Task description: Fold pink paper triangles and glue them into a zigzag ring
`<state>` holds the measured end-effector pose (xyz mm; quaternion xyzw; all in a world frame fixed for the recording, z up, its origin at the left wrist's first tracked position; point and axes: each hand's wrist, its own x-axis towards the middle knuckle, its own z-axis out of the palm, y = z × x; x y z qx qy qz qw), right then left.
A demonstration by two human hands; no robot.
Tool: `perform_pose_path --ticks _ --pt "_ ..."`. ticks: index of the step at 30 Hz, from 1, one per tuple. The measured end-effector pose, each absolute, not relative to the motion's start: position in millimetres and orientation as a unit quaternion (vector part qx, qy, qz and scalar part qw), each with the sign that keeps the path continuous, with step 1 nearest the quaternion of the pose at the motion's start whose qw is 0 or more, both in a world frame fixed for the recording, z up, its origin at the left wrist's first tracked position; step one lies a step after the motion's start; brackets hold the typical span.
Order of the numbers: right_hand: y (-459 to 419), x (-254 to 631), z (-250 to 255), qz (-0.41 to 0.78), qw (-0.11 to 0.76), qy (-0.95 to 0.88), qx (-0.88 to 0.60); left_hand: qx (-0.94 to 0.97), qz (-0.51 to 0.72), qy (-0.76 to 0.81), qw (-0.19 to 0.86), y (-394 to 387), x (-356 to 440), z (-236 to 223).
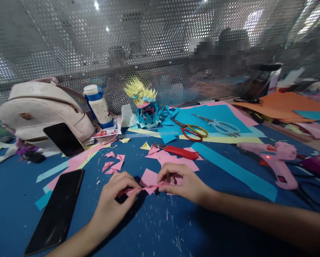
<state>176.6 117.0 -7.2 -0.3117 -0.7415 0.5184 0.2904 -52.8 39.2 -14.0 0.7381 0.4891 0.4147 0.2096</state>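
My left hand pinches one end of a narrow pink paper strip between thumb and fingers. The other end is pinched in my right hand, so the strip stretches between both hands just above the blue table. Behind it lie a square of pink paper and larger pink sheets. A red-handled cutter rests on those sheets. Small folded pink pieces lie beyond my left hand. Farther back stands a folded-paper model in blue, pink and yellow.
A black phone lies at left, another phone leans on a white backpack. A bottle stands behind. Red-and-yellow scissors and light-blue scissors lie on paper. A pink glue gun with a lit light sits at right.
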Motion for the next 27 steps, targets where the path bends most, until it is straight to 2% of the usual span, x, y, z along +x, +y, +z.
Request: perform_pose_path --ticks 11,27 --pt "121.9 178.9 -1.5 0.523 0.275 -0.737 -0.327 0.681 0.409 0.533 0.292 45.3 -54.8 -16.0" --pt "121.8 177.1 -6.6 0.531 0.250 -0.739 -0.330 0.669 0.395 0.537 0.328 47.2 -54.4 -14.9"
